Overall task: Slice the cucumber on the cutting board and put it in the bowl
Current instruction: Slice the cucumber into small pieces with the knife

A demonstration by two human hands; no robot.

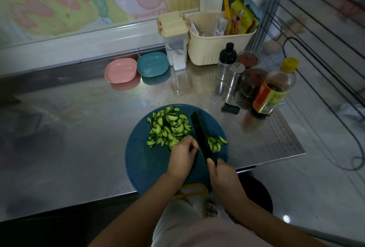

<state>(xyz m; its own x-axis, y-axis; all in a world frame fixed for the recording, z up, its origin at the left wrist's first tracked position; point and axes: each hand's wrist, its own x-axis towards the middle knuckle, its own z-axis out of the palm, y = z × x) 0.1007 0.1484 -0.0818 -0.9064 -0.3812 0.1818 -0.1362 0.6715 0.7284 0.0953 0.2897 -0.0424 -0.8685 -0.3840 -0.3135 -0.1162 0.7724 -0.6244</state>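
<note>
Thin, wet cucumber slices (169, 126) heaped on the board (150, 165) beside the knife (200, 134), gripped by the right hand (222, 176) while the left hand (181, 157) curls its fingers (192, 145) at the blade, holding what cannot be told, look light, slippery and best scooped from beneath.

A single view comes from the camera on the person's head, at the near edge of the steel surface (79, 138), facing forward and steeply down. It sits close: both forearms (142, 205) rise from the bottom edge, and the round cutting board (146, 167) lies just below the middle. The wide lens bends the surface's edges and takes in the painted panel (79, 0) on the back wall at the top, the floor (316, 187) at right and the person's lap (177, 219) at the bottom.
</note>
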